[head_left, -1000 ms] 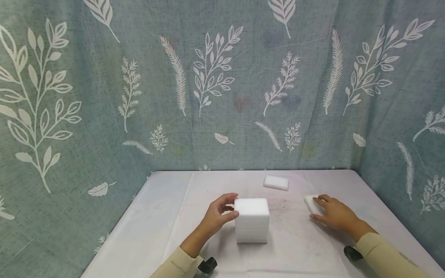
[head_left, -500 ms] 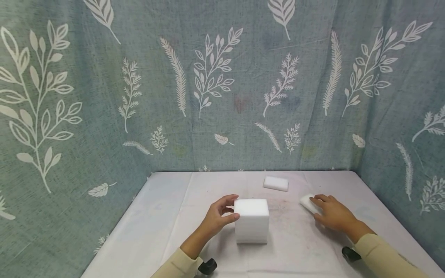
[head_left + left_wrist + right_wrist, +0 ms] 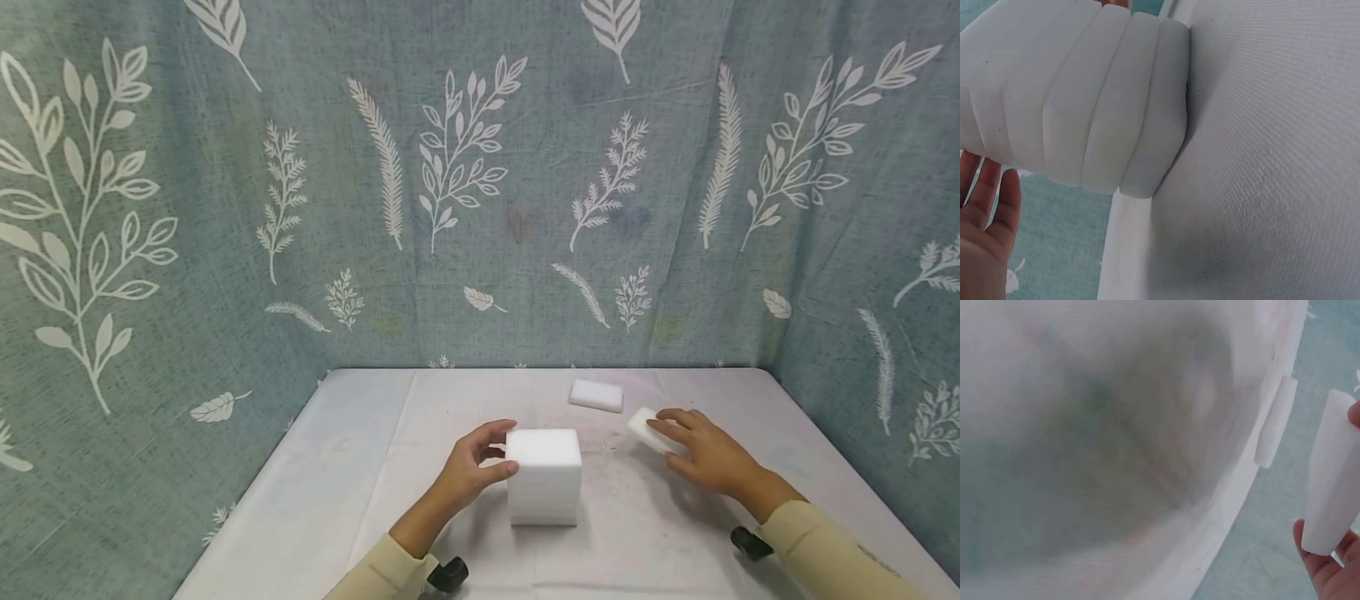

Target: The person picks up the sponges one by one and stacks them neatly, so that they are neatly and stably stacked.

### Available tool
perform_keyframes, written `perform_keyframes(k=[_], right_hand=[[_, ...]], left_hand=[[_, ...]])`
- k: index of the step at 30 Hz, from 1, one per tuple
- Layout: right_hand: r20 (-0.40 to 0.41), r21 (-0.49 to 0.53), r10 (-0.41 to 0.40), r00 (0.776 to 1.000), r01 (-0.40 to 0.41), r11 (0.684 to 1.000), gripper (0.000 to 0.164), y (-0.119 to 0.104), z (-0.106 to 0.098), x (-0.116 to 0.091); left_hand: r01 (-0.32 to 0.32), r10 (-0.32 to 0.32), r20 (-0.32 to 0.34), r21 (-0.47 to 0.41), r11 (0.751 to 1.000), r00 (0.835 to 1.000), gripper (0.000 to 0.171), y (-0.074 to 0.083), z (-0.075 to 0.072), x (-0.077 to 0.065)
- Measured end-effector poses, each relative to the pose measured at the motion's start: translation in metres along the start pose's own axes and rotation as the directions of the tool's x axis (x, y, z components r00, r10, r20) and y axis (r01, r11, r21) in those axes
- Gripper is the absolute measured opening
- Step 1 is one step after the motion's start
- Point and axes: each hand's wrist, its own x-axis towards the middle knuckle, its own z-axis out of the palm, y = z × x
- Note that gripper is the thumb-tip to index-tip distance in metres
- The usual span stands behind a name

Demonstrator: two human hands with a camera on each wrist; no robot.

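A squared stack of white sponges (image 3: 543, 487) stands on the table in the head view. My left hand (image 3: 471, 475) holds the stack's left side near the top, thumb at the front and fingers at the back. The left wrist view shows the stacked layers (image 3: 1110, 100) from the side, with fingertips (image 3: 1010, 187) against the upper ones. To the right of the stack, my right hand (image 3: 708, 454) pinches a single white sponge (image 3: 642, 427) between thumb and fingers. That sponge (image 3: 1332, 475) looks tilted and raised off the table in the right wrist view.
Another white sponge (image 3: 596, 396) lies flat towards the table's back edge. The table (image 3: 360, 467) has a white, faintly stained cover. A blue-green leaf-patterned curtain (image 3: 480, 208) surrounds it at the back and sides.
My right hand has lifted the sponge from the table's right side and carried it left towards the stack. The left hand stays on the stack.
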Motion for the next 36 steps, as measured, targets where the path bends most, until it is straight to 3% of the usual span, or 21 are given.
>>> perform_keyframes(k=[5, 11, 15, 18, 22, 36], right_hand=[[-0.063, -0.018, -0.106, 0.992, 0.105, 0.994, 0.048, -0.004, -0.003, 0.006], [-0.122, -0.017, -0.204, 0.971, 0.204, 0.979, 0.049, -0.01, -0.009, 0.012], [-0.125, -0.015, -0.228, 0.966, 0.228, 0.973, 0.05, -0.015, -0.012, 0.017], [-0.116, 0.0, -0.24, 0.964, 0.241, 0.97, 0.049, -0.019, -0.016, 0.021], [-0.11, 0.021, -0.258, 0.96, 0.262, 0.965, 0.049, -0.022, -0.019, 0.024], [-0.127, 0.027, -0.368, 0.921, 0.374, 0.927, 0.049, -0.034, -0.034, 0.043]], left_hand=[[0.006, -0.006, 0.0, 0.006, 1.0, 1.0, 0.062, 0.002, 0.0, 0.001], [-0.007, 0.007, 0.021, 0.018, 1.0, 1.0, 0.059, 0.027, 0.001, 0.0], [-0.048, 0.047, 0.008, 0.029, 0.998, 0.999, 0.059, 0.014, 0.001, 0.0], [-0.033, 0.033, 0.007, 0.015, 0.999, 0.999, 0.062, 0.017, 0.001, 0.0], [0.017, -0.017, 0.007, -0.028, 0.999, 1.0, 0.061, 0.037, 0.002, -0.001], [0.064, -0.064, 0.008, -0.033, 0.997, 0.998, 0.061, 0.036, 0.002, -0.001]])
